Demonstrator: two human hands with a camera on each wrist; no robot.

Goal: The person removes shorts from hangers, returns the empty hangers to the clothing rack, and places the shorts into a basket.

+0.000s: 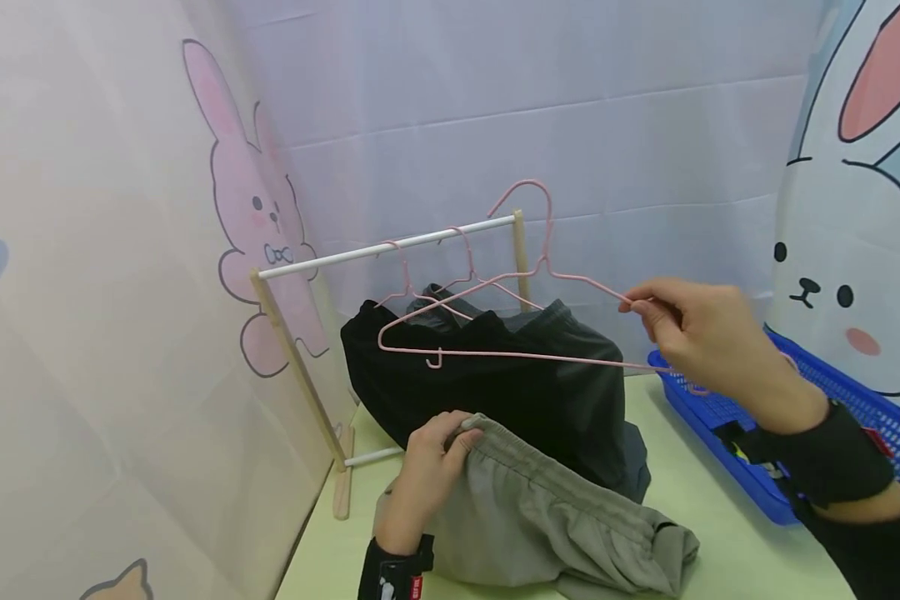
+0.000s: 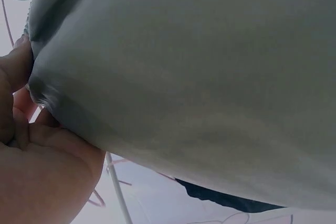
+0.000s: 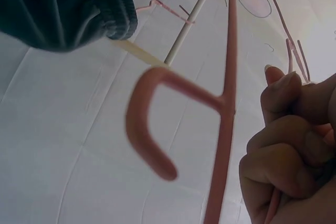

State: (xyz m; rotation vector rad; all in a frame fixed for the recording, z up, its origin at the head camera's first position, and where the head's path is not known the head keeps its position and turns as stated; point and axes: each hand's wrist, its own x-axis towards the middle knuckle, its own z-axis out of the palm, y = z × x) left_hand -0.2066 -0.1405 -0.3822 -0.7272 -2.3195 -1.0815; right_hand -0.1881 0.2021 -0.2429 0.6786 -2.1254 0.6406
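In the head view my left hand (image 1: pixel 423 475) pinches the waistband corner of grey-green elastic-waist bottoms (image 1: pixel 517 517). Their cloth drapes to the right over the table and fills most of the left wrist view. Above them, my right hand (image 1: pixel 708 342) grips one sloping arm of a pink wire hanger (image 1: pixel 548 218), which is tilted with its hook upward. No garment hangs on this hanger. Close up in the right wrist view, a small hook (image 3: pixel 137 114) juts from the hanger's bar, beside the curled fingers (image 3: pixel 278 166).
Behind stands a small rack with a white rod (image 1: pixel 345 260) and wooden posts. A black garment (image 1: pixel 450 383) and a dark grey one (image 1: pixel 592 392) hang there on pink hangers. At right on the pale table (image 1: pixel 757 562) sits a blue basket (image 1: pixel 731 462) with pink hangers inside.
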